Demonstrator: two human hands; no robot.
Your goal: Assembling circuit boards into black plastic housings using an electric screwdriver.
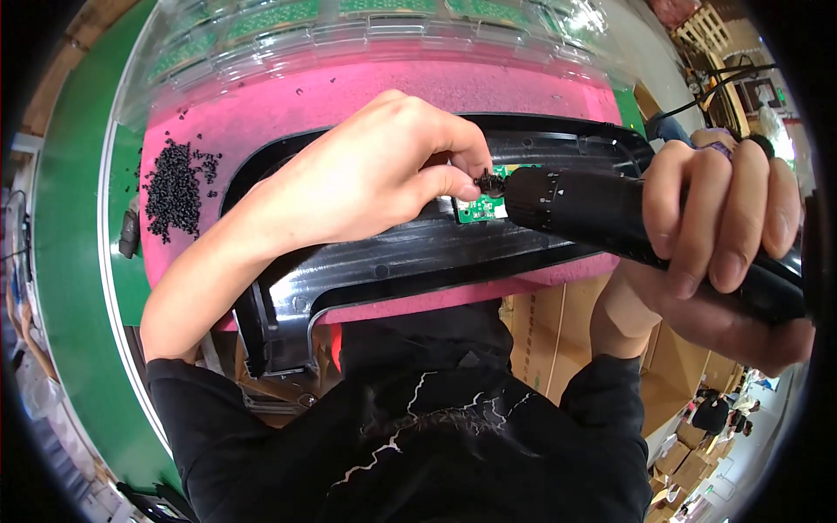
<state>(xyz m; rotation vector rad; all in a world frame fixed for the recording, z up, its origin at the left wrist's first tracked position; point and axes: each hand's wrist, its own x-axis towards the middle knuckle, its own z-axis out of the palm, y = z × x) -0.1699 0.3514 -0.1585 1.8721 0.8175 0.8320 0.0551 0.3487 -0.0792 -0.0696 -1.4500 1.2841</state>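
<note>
My right hand [719, 205] is wrapped round a thick black power screwdriver [584, 213], which lies nearly level and points left. Beneath its nose is a small green circuit board [476, 211], set in a long, curved black plastic housing [375, 253]. Reaching in from the left, my left hand [384, 166] has its thumb and fingers pinched beside the driver's nose. Small black screws [493, 184] show between those fingertips and the nose. The driver's bit and part of the board are hidden.
A pile of small black screws [174, 192] rests on the pink mat [261, 100] at left. Clear plastic trays [375, 44] with green boards line the far side. Left is a green table surface [74, 261]; cardboard boxes [558, 331] stand below the mat's near edge.
</note>
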